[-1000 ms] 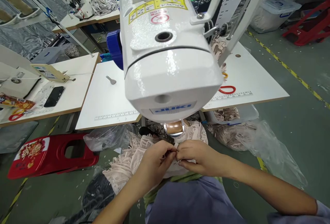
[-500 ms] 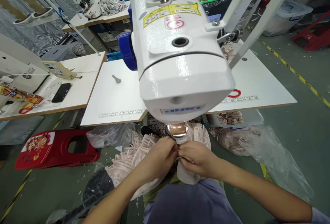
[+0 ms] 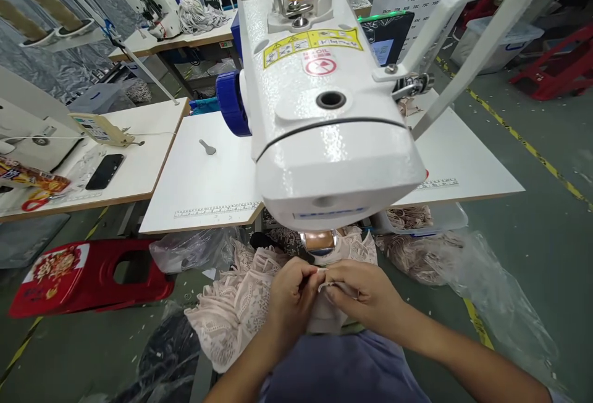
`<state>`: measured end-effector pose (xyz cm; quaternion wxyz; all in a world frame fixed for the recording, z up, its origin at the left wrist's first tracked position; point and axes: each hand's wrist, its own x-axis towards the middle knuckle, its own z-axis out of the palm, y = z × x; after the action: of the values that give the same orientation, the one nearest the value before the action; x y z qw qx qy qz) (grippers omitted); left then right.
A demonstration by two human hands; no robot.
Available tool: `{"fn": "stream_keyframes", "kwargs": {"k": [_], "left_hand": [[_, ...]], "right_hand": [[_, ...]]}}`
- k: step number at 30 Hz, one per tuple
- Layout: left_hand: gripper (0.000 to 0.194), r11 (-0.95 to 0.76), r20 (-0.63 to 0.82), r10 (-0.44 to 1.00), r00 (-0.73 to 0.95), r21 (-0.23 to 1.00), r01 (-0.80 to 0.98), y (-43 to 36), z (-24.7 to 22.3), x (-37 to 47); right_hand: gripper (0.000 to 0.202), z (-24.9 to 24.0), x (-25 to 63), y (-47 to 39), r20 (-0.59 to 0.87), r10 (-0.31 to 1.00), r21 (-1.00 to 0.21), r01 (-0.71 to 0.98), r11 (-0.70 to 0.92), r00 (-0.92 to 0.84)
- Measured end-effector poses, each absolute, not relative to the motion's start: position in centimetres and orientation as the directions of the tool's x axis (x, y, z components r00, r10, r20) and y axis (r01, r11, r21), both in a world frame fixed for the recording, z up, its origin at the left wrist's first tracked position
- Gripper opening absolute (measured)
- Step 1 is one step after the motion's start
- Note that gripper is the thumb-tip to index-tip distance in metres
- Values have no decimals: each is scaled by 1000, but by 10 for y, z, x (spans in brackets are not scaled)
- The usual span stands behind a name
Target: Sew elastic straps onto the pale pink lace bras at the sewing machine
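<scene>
My left hand [image 3: 294, 292] and my right hand [image 3: 364, 288] meet in front of my lap. Both pinch the edge of a pale pink bra [image 3: 319, 319], whose smooth part hangs below my fingers; a thin strip of it shows between the fingertips. Just beyond my hands is the sewing machine's lower front end [image 3: 319, 240], under the big white machine head [image 3: 338, 162]. A pile of pale pink lace bras [image 3: 222, 322] lies left of my left hand, and more lace [image 3: 359, 245] lies behind my right hand.
White table boards flank the machine, with a ruler [image 3: 217, 210] and a small grey tool [image 3: 207, 148] on the left one [image 3: 162, 205]. A red stool [image 3: 97, 273] lies at left. A clear bin [image 3: 449, 216] and plastic bag [image 3: 500, 292] are at right.
My hands have drawn slightly toward me and lower, turning so the pinched bra edge shows between them. The view has tilted up a little, showing more of the machine's top.
</scene>
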<state>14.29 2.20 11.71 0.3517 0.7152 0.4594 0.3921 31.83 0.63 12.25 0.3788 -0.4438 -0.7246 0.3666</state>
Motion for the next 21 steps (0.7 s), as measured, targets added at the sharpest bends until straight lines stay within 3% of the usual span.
{"fn": "stream_keyframes", "kwargs": {"k": [6,12,15,21], "left_hand": [[18,-399,302,909,287,831,388,22,117,143],[13,-638,471,766,437,639,429,23,136,139],[13,-674,485,734,475,601,429,27,142,139],[11,-631,429,757,493,676,380,33,143,140]], "right_hand": [[16,124,326,15,132,951,-907,352,230,-280],[23,141,339,28,167,934,-743,583,329,-315],[19,151,342,32,70,918,-811,514,281,-391],[18,159,348,38,-151,866,-945,326,16,-478]]}}
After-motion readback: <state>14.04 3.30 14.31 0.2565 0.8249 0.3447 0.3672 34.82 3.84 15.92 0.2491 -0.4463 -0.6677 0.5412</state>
